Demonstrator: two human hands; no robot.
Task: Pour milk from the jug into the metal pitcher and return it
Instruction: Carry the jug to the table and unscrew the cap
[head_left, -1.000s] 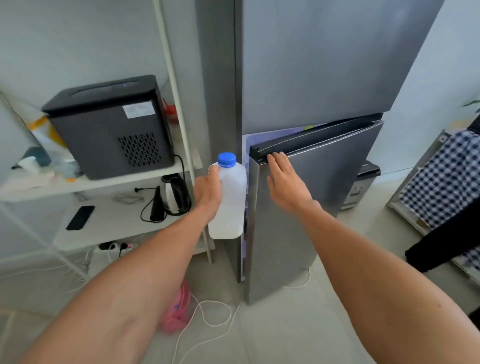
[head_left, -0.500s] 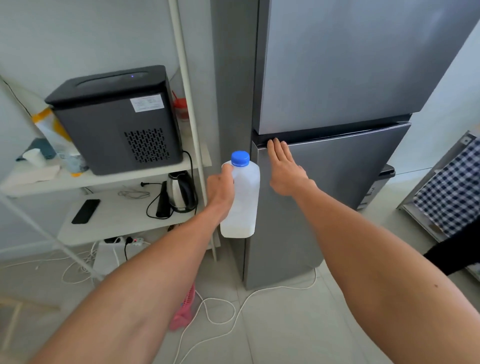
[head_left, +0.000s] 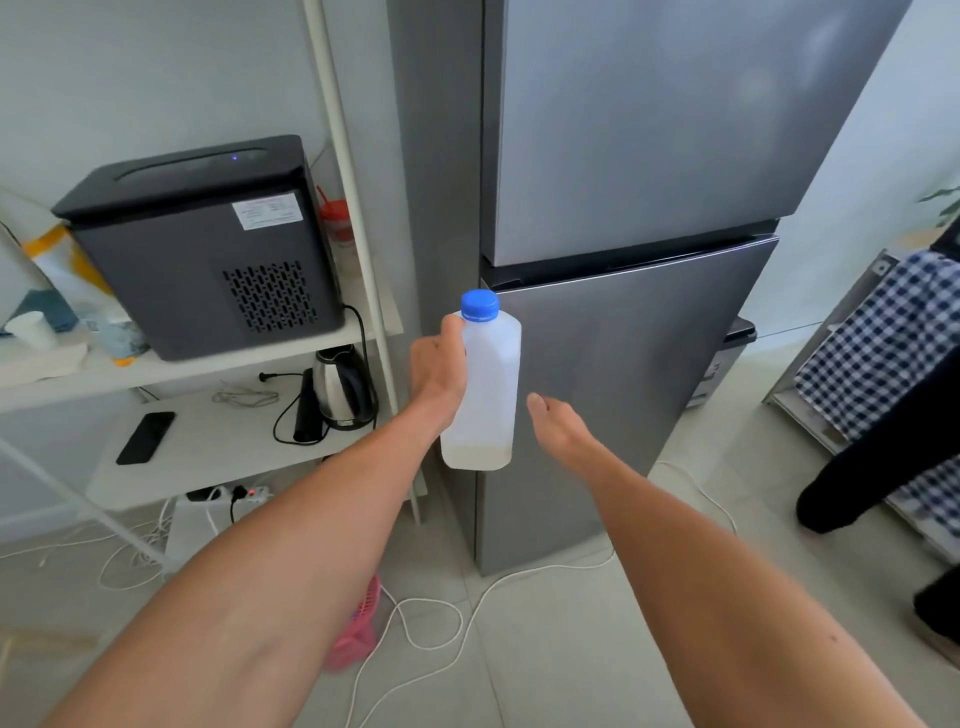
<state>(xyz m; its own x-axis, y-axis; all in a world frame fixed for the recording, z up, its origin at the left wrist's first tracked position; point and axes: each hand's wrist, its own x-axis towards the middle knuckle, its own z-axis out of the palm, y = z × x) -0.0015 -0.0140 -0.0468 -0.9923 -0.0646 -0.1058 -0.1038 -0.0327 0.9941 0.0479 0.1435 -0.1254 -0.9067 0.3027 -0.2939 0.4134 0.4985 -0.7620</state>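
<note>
My left hand grips a translucent white milk jug with a blue cap, held upright in front of the grey fridge. Only a thin layer of milk shows at the jug's bottom. My right hand hangs free just right of the jug, fingers relaxed, touching nothing. Both fridge doors are closed. No metal pitcher is in view.
A white shelf rack on the left carries a black appliance, a steel kettle and a phone. White cables and a pink object lie on the tiled floor. Another person's dark sleeve and checked fabric are at right.
The lower fridge door went from ajar to closed under my right hand. That hand then left the door and dropped beside the jug. The left hand kept its hold on the jug.
</note>
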